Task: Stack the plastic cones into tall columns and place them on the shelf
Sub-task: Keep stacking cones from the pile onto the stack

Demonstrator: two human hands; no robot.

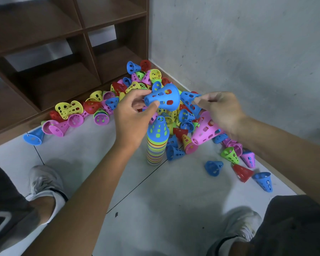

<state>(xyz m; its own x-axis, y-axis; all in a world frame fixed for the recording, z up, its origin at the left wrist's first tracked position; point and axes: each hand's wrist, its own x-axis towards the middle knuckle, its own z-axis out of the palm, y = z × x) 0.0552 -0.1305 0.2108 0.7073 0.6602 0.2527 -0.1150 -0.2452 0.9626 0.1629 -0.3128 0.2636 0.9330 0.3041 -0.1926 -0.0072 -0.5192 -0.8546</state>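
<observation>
A tall column of stacked cones, blue on top, stands upright on the floor in the middle of the view. My left hand pinches a blue perforated cone by its narrow end, tilted, just above the column. My right hand pinches a second blue cone right beside the first one. A loose heap of cones in several colours lies behind them in the corner. A large pink cone lies on its side under my right wrist.
A dark brown wooden shelf with open compartments stands at the back left. A grey wall closes the right side. Stray cones lie at the right on the tiled floor. My shoes are at the bottom corners.
</observation>
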